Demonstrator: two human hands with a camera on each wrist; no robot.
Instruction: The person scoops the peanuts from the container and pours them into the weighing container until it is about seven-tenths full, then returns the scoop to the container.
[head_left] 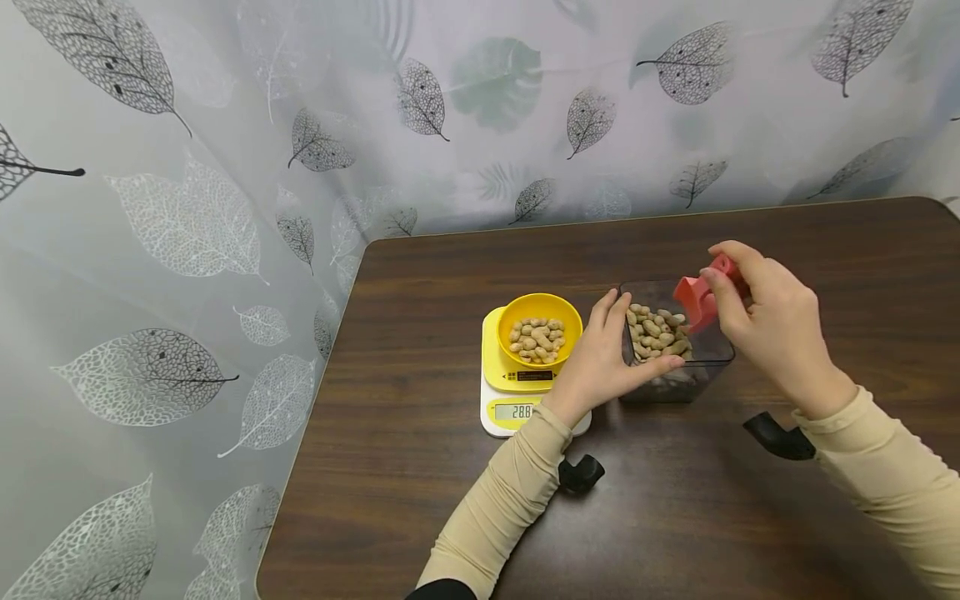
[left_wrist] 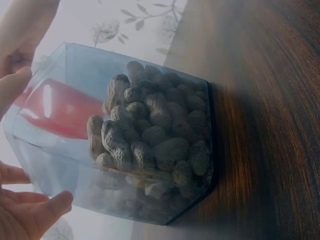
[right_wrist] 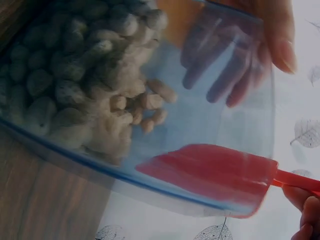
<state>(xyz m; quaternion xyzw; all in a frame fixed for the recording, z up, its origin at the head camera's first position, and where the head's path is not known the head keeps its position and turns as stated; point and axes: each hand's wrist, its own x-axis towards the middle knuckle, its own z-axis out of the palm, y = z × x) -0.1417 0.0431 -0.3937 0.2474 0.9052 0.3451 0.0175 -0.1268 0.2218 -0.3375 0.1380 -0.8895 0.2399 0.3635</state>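
Note:
A clear plastic container (head_left: 663, 386) of unshelled peanuts (head_left: 654, 333) stands on the table. My left hand (head_left: 597, 360) rests against its near-left corner, fingers extended along the left side and thumb stretched along the near rim. In my right hand (head_left: 780, 321) I pinch the handle of a red scoop (head_left: 697, 302). The scoop's head (right_wrist: 210, 172) is inside the container, above the peanuts, close to the wall. Left of the container, a yellow bowl (head_left: 506, 321) with some peanuts (head_left: 537, 338) sits on a yellow-and-white kitchen scale (head_left: 491, 379). Its display reads about 28.8, partly covered by my left wrist.
The dark wooden table (head_left: 420, 333) extends to both sides. A leaf-patterned curtain (head_left: 480, 150) hangs behind it and along the left. Black curved pieces, one near my left wrist (head_left: 581, 475) and one near my right (head_left: 780, 437), stick out by the sleeves.

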